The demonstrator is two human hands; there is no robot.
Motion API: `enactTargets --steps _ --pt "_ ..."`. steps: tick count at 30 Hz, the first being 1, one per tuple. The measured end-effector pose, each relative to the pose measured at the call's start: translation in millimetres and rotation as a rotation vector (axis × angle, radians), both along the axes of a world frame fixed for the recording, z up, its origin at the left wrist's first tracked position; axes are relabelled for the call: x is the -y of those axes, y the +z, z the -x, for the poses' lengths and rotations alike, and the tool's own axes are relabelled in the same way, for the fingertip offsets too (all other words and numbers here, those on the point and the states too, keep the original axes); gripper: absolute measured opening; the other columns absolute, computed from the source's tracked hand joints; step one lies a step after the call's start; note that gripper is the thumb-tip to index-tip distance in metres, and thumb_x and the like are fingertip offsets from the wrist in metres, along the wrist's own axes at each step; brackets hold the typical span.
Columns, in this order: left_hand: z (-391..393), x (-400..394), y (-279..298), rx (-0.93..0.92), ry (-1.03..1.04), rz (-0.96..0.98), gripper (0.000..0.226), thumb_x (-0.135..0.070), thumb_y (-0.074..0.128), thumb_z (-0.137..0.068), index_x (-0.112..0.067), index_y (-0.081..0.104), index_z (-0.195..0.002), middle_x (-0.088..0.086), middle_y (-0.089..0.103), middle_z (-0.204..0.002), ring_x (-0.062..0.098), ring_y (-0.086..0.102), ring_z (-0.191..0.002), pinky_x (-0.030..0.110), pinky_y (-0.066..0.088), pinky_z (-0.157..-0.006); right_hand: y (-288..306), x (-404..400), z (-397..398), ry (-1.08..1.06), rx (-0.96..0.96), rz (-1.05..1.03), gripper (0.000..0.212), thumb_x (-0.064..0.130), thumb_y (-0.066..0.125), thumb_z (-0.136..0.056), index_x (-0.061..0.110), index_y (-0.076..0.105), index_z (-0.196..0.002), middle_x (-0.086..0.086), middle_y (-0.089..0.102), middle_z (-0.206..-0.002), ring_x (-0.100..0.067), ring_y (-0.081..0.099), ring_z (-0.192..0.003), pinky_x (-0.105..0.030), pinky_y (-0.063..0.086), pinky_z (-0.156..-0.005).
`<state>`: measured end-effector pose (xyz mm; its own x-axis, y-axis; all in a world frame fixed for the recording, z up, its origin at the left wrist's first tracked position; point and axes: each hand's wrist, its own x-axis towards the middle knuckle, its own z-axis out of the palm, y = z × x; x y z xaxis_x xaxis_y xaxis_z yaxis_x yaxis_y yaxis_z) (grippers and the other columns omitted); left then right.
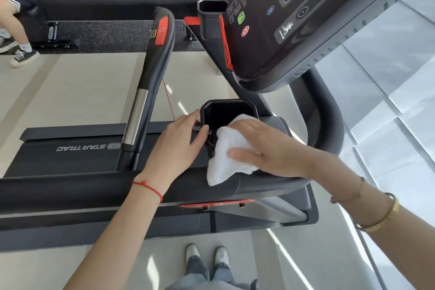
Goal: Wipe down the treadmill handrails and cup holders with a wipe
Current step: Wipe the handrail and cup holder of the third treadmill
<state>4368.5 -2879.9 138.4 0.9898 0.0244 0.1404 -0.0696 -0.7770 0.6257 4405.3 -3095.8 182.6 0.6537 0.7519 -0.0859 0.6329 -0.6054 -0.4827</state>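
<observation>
My right hand point(266, 146) presses the wipe point(227, 160) flat on the cup holder point(227, 107) rim; left hand point(181, 139), fingers relaxed, steadies it. Next: inside.

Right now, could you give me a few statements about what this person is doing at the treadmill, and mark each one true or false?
1. The right hand presses a white cloth at the near cup holder. True.
2. The left hand grips the silver section of the handrail. False: it rests at the near cup holder's edge, apart from the rail.
3. A second cup holder sits farther off, beside the console. True.
4. The cloth is blue. False: it is white.
5. The left wrist wears a red string. True.
</observation>
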Motion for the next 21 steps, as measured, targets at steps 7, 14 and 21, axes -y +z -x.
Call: enactTargets --steps 7,14,21 --pt "-1.7 -2.2 -1.9 -0.006 -0.004 0.011 0.046 -0.04 0.04 -0.1 -0.026 0.046 -0.143 -0.004 0.062 -0.119 0.012 0.059 -0.106 0.033 0.051 -0.089 -5.7 -15.7 3.2 -0.012 0.093 0.094 0.047 0.055 0.047 -0.094 0.016 0.047 -0.119 0.008 0.054 -0.1 -0.018 0.056 -0.09 -0.033 0.041 -0.074" --pt "-1.4 -2.4 -1.4 -0.017 -0.002 0.032 0.045 -0.037 0.04 -0.101 -0.024 0.044 -0.145 -0.004 0.061 -0.124 0.014 0.059 -0.109 0.035 0.05 -0.093 -2.2 18.0 -6.5 0.103 0.131 0.082 0.049 0.051 0.045 -0.096 0.018 0.044 -0.132 0.005 0.055 -0.12 -0.013 0.05 -0.106 -0.023 0.039 -0.087" --pt "-2.2 -3.6 -3.2 -0.029 0.006 0.021 0.047 -0.041 0.039 -0.1 -0.024 0.046 -0.143 -0.006 0.062 -0.117 0.01 0.059 -0.101 0.028 0.05 -0.086 -18.1 -29.3 1.9 0.038 0.169 0.072 0.044 0.053 0.042 -0.097 0.012 0.047 -0.114 0.004 0.055 -0.099 -0.016 0.052 -0.085 -0.025 0.033 -0.069"
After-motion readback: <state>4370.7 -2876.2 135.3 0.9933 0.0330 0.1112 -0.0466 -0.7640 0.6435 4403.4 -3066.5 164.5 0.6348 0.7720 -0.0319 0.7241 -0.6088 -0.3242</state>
